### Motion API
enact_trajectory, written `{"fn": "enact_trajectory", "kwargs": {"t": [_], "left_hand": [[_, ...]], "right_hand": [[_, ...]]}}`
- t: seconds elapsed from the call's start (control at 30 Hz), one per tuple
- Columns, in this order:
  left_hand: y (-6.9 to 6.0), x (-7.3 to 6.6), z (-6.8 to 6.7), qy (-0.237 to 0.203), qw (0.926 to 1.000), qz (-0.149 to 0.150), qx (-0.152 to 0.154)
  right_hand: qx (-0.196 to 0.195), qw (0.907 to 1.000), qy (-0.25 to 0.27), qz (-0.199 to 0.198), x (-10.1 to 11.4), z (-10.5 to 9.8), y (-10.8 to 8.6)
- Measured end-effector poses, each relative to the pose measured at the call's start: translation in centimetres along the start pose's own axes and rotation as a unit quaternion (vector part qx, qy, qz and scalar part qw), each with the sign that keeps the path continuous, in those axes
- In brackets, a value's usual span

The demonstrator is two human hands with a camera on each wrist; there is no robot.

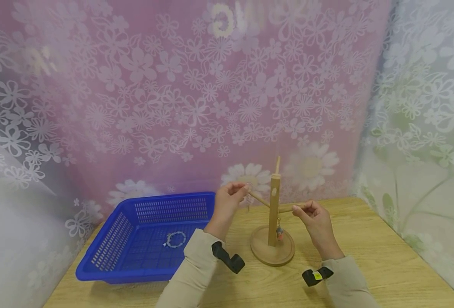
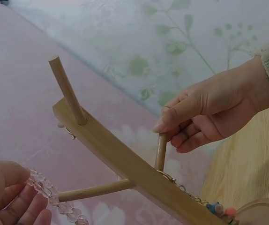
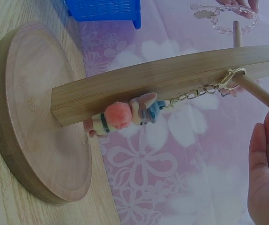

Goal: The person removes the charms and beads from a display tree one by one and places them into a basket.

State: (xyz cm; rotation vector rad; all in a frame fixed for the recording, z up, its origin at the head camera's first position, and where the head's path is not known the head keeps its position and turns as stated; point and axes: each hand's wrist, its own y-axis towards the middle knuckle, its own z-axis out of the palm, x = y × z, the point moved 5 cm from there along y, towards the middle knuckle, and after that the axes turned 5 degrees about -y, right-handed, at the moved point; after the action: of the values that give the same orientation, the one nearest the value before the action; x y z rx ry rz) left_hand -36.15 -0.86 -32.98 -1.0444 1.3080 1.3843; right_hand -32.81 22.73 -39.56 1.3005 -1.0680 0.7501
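A wooden stand (image 1: 274, 214) with short pegs rises from a round base. In the left wrist view, my left hand (image 2: 10, 194) pinches a bracelet of clear pinkish beads (image 2: 43, 185) at the tip of the left peg (image 2: 97, 190). The right wrist view shows this bracelet hanging around that peg's end. My right hand (image 1: 317, 220) pinches the end of the opposite peg (image 2: 160, 152) between thumb and fingers. From this peg hangs a keychain with a small figurine (image 3: 120, 115), its gold clasp (image 3: 230, 78) looped over the wood.
Left of the stand sits a blue plastic basket (image 1: 146, 273) with a pale bead bracelet (image 1: 176, 239) inside. Flowered curtains (image 1: 196, 107) hang behind the wooden table (image 1: 384, 256). Another small gold ring (image 2: 70, 133) shows near the stand's top.
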Motion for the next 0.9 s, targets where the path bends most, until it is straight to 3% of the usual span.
{"fn": "enact_trajectory", "kwargs": {"t": [0.4, 0.57, 0.9], "left_hand": [[0.5, -0.8, -1.4, 0.004, 1.0, 0.003, -0.005], [0.8, -1.1, -2.4, 0.014, 0.9998, 0.012, -0.007], [1.2, -0.7, -4.9, 0.018, 0.9998, 0.002, -0.002]], "right_hand": [[-0.002, 1.0, 0.002, -0.009, 0.1, -0.2, 0.0], [-0.003, 1.0, -0.004, -0.005, 0.0, -0.1, 0.0], [-0.003, 0.9999, -0.012, -0.001, -0.2, 0.0, 0.1]]}}
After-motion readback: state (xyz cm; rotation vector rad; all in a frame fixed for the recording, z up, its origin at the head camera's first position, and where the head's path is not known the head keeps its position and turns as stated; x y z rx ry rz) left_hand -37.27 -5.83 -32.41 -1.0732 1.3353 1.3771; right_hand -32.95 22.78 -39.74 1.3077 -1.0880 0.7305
